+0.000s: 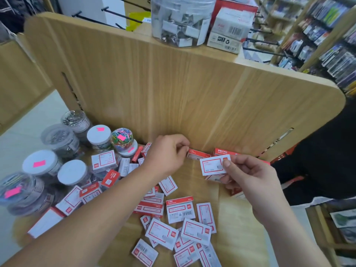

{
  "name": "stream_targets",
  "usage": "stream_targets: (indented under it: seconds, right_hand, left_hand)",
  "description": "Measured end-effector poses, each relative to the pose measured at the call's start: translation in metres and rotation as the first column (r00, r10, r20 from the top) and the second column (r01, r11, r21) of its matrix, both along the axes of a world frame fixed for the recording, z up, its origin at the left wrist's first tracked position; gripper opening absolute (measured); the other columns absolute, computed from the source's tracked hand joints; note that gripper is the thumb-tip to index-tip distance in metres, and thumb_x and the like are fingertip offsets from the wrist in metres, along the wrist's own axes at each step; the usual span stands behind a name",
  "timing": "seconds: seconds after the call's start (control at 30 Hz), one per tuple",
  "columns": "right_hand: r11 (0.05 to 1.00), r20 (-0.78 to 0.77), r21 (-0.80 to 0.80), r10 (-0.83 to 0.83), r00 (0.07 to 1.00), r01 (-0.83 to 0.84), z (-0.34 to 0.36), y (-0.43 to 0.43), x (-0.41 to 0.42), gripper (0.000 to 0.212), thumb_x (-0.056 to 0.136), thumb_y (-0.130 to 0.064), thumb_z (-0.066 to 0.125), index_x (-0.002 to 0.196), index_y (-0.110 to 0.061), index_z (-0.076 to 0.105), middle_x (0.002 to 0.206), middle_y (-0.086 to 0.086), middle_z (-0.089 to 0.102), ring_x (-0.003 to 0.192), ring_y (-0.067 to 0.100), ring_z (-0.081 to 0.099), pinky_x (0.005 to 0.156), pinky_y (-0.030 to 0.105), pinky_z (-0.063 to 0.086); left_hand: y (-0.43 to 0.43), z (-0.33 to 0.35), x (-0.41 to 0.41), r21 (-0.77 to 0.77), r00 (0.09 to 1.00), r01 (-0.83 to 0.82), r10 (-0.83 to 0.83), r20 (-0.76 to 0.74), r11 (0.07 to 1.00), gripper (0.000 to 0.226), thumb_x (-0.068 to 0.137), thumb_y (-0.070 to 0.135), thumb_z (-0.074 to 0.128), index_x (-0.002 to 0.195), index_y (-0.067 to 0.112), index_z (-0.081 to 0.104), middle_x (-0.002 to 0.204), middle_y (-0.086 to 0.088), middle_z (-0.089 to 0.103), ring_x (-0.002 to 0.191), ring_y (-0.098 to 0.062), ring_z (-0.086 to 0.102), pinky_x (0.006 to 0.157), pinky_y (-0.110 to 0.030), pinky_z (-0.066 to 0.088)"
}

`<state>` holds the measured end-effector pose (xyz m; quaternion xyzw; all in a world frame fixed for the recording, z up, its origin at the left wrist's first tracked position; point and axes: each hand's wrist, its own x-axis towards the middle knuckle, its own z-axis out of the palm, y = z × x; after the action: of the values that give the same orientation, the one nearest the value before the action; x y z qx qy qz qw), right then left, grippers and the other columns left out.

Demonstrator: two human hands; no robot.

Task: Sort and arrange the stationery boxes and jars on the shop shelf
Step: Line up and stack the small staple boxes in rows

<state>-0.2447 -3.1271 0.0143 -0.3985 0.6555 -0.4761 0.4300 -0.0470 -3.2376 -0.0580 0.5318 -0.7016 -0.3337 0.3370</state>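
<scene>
A likely light, stiff box point(212, 167) is pinched at its three-o'clock edge by the right hand point(252, 182), a second box point(199, 154) by the left hand point(167, 154).

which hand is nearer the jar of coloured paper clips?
Left. The left hand sits just right of the jar of coloured paper clips; the right hand is farther right, holding a staple box.

We get bright, even indoor light w/ no hard shadows, only soft shade under the boxes point(181, 210). The wide-angle lens bows the wooden back panel point(173, 83) outward. Jars point(17, 191) at the left edge smear into blur, and the racks point(327, 35) top right are soft too. The centre is fairly sharp, tho small print is unreadable.
</scene>
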Motion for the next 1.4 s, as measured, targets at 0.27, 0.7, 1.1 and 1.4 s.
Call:
stream_targets:
  seconds: [0.27,0.7,1.1,1.4]
  right_hand:
    - [0.994,-0.054,0.038,0.105,0.993,-0.103,-0.003,-0.019,0.014,0.011,0.089,-0.013,0.077,0.098,-0.008,0.073,0.077,0.010,0.077,0.069,0.025,0.073,0.060,0.029,0.055]
    - [0.987,-0.277,-0.158,-0.012,0.961,-0.033,-0.010,-0.016,-0.005,0.006,0.090,-0.018,0.075,0.088,-0.022,0.079,0.080,-0.007,0.078,0.081,0.025,0.073,0.074,0.038,0.060]
    - [0.977,-0.280,-0.163,0.086,0.956,-0.136,-0.026,0.009,0.003,0.008,0.091,-0.014,0.074,0.085,-0.018,0.077,0.075,-0.003,0.075,0.068,0.017,0.069,0.064,0.027,0.056]
    - [0.946,-0.451,0.170,0.323,0.832,-0.275,-0.055,0.040,0.018,0.010,0.089,-0.024,0.075,0.082,-0.030,0.072,0.073,-0.014,0.070,0.069,0.002,0.061,0.058,0.016,0.045]
  left_hand:
    - [0.022,0.025,0.017,0.200,0.936,0.342,-0.314,-0.161,0.918,0.009,0.092,0.032,0.076,0.098,0.026,0.079,0.083,0.000,0.071,0.069,-0.006,0.056,0.064,-0.026,0.046]
    - [0.002,-0.010,-0.007,-0.196,0.813,0.135,0.004,0.582,0.971,0.034,0.084,0.057,0.066,0.097,0.027,0.072,0.088,0.009,0.072,0.096,-0.019,0.058,0.082,-0.035,0.033]
    - [0.003,-0.010,-0.020,-0.261,0.757,0.101,0.096,0.647,0.960,0.042,0.092,0.062,0.056,0.108,0.031,0.079,0.097,0.005,0.067,0.105,-0.025,0.050,0.087,-0.039,0.034]
    - [0.067,0.019,0.037,0.009,0.799,0.411,-0.365,0.477,0.912,0.043,0.084,0.063,0.051,0.091,0.028,0.074,0.087,0.010,0.060,0.091,-0.016,0.057,0.074,-0.034,0.051]
